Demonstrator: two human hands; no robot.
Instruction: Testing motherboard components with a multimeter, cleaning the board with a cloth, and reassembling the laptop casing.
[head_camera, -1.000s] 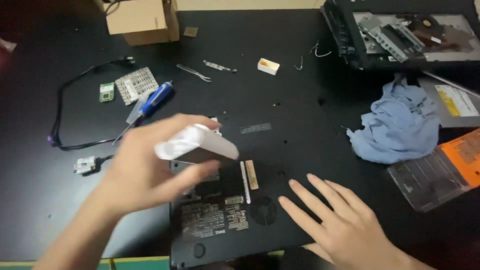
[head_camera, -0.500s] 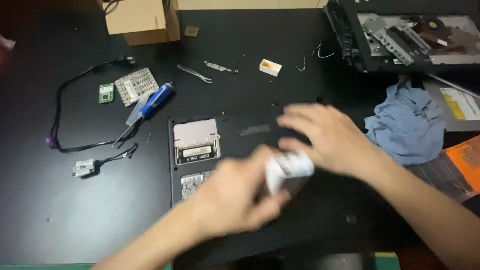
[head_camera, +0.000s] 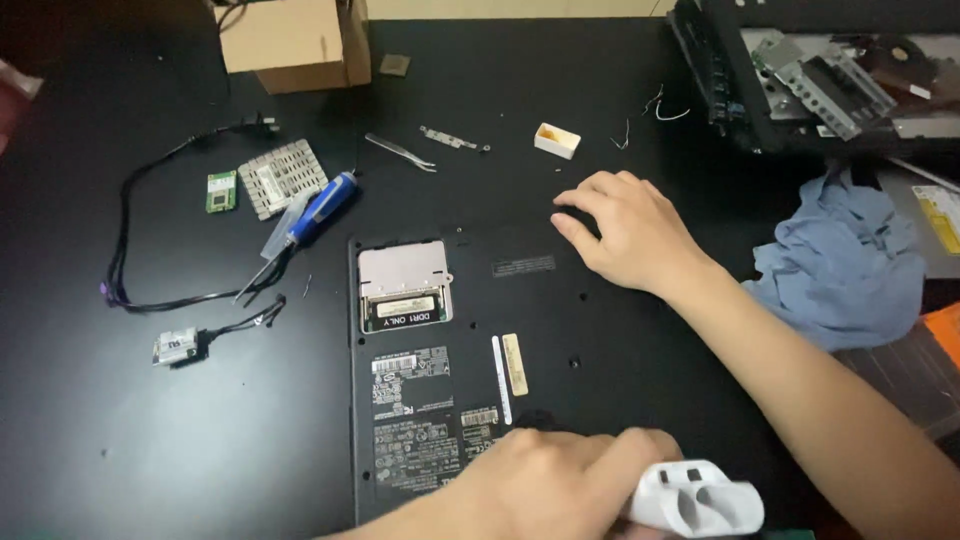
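From where I stand, the black upturned laptop base (head_camera: 540, 370) lies flat on the dark tabletop (head_camera: 180, 440), its long axis running left to right as the camera sees it, with an open memory bay showing a silver plate (head_camera: 403, 283) toward its upper left corner. The left hand (head_camera: 560, 490) sits at the near edge, about 6 o'clock of the base, fingers curled shut around a white plastic piece (head_camera: 695, 497) with two rounded hollows, which pokes out toward 3 o'clock from the fist. The right hand (head_camera: 630, 230) reaches in from the lower right and rests at about 1 o'clock on the base, palm down, fingers spread and bent, holding nothing. So the white piece is nearer the front edge, and the free hand nearer the far corner. A blue-handled screwdriver (head_camera: 315, 210) lies at 10 o'clock, well apart from both hands.
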